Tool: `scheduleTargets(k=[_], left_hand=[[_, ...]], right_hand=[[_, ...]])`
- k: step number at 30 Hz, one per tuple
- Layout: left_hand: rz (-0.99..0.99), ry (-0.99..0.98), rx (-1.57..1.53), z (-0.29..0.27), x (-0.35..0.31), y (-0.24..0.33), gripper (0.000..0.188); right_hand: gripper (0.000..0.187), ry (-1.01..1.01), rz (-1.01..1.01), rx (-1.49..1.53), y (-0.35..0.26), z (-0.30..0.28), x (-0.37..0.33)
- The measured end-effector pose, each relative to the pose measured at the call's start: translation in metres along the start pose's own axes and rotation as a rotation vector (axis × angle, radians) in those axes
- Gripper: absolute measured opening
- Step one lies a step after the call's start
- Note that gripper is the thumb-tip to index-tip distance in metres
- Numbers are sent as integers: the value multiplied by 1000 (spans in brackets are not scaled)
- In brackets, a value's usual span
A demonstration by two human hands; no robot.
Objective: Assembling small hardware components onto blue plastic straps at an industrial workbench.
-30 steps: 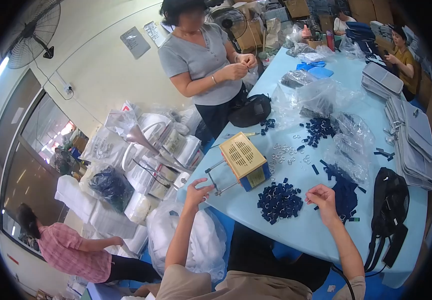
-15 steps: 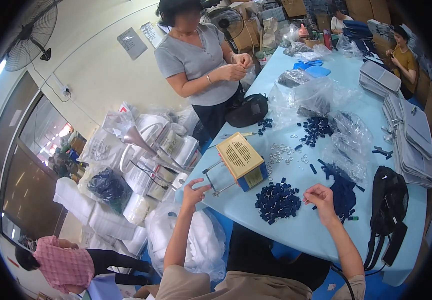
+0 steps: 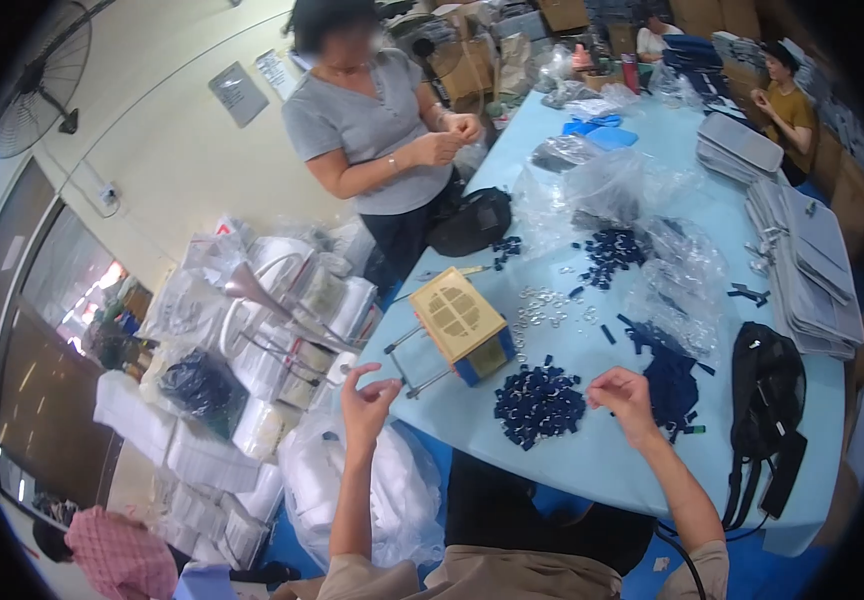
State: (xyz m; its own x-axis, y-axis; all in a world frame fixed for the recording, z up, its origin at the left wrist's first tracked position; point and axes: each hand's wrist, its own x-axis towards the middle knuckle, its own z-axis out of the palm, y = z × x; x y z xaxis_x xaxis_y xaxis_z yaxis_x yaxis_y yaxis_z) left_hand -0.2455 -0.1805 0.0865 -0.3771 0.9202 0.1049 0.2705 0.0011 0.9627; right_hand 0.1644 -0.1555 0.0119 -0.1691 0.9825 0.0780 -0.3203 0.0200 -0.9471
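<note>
My left hand (image 3: 366, 405) is raised at the table's left edge, thumb and fingers apart. It is beside the metal rod frame (image 3: 418, 362) of a box-shaped device with a tan slotted top (image 3: 459, 312) and blue side. Nothing shows in that hand. My right hand (image 3: 624, 404) hovers over the tabletop with thumb and forefinger brought together; whatever they may hold is too small to make out. Just left of those fingertips lies a heap of small navy fabric tabs (image 3: 539, 404), some with pale rings. Loose metal rings (image 3: 542, 308) are scattered behind the heap.
The light-blue table (image 3: 472, 420) also bears navy strips (image 3: 670, 385), clear plastic bags (image 3: 677, 285), a black mesh pouch (image 3: 767, 385) and stacked grey cases (image 3: 802, 265). A co-worker (image 3: 372, 130) stands at the left side. Wrapped bundles (image 3: 352, 490) crowd the floor at left.
The whole view has shifted a little, so the table appears farther left. My left fingers, earlier stretched toward the rod frame, are now lifted and more curved. My right hand stays beside the heap.
</note>
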Motion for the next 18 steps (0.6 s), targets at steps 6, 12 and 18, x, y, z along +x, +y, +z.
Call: scheduleTargets(k=[6, 12, 18], left_hand=[[24, -249, -214, 80, -67, 43, 42], [-18, -431, -272, 142, -87, 34, 42], [-11, -485, -260, 162, -97, 34, 39]], right_hand=[[13, -174, -206, -253, -2, 32, -13], [31, -236, -155, -56, -7, 45, -22], [32, -243, -107, -16, -11, 40, -22]])
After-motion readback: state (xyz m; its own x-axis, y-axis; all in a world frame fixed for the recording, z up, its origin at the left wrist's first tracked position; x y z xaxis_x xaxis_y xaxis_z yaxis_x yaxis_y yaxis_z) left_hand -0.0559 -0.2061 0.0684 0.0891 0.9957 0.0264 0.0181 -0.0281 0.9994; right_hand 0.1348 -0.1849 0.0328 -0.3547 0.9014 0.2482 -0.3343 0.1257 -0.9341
